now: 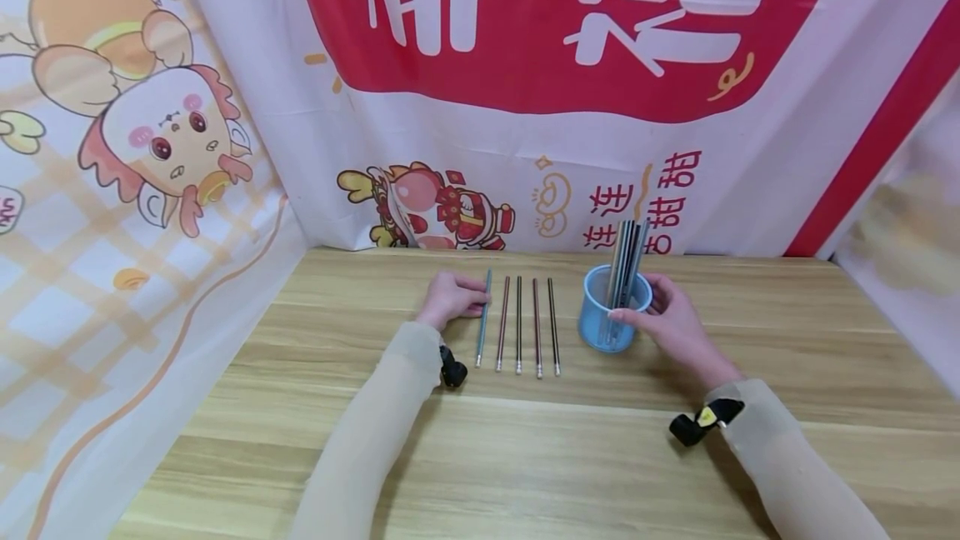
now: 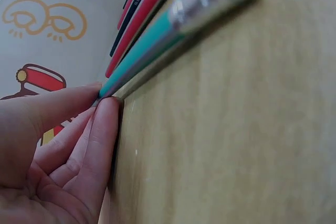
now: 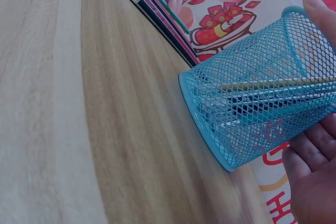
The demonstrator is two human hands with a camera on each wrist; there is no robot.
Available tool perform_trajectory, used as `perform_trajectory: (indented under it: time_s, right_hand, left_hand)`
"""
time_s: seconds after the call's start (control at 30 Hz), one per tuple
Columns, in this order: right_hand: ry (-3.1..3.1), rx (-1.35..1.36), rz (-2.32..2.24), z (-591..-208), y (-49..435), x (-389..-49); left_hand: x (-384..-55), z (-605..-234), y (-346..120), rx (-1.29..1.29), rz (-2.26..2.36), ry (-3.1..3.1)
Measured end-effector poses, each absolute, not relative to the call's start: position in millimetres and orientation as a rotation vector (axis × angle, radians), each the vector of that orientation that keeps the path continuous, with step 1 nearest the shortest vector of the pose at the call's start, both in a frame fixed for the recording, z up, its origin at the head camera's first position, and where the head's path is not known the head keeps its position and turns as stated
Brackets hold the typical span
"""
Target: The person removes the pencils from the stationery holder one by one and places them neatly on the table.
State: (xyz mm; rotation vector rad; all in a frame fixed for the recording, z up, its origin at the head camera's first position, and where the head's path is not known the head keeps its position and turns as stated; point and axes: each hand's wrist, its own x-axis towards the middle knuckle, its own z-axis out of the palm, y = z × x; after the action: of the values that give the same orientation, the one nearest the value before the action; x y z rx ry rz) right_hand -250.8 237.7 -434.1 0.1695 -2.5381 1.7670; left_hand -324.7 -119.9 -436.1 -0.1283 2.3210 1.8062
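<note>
- While my right hand (image 1: pixel 677 325) grips the mesh cup (image 1: pixel 595 328), my left hand (image 1: pixel 452 298) pinches a teal pencil (image 1: pixel 482 332) left of it.
- From afar, I see four pencils (image 1: pixel 519 323) lined up nearer the cup.

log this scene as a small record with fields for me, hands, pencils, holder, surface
left grip: pinches the teal pencil
right grip: holds the blue mesh pencil holder
row, left to right: teal pencil, red pencil, black pencil, red pencil, black pencil
eraser ends: toward the person
holder contents: bunched pencils, count unclear
surface: wood-grain tabletop
</note>
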Motion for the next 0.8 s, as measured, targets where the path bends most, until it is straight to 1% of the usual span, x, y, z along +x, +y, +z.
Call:
perform_trajectory:
  time_s: [0.8]
  right_hand:
    - [-2.532,0.173,1.762,-434.4,236.9,-250.9]
  left_hand:
    - [-320.9,-431.4,-114.2,-0.192,1.744,2.377]
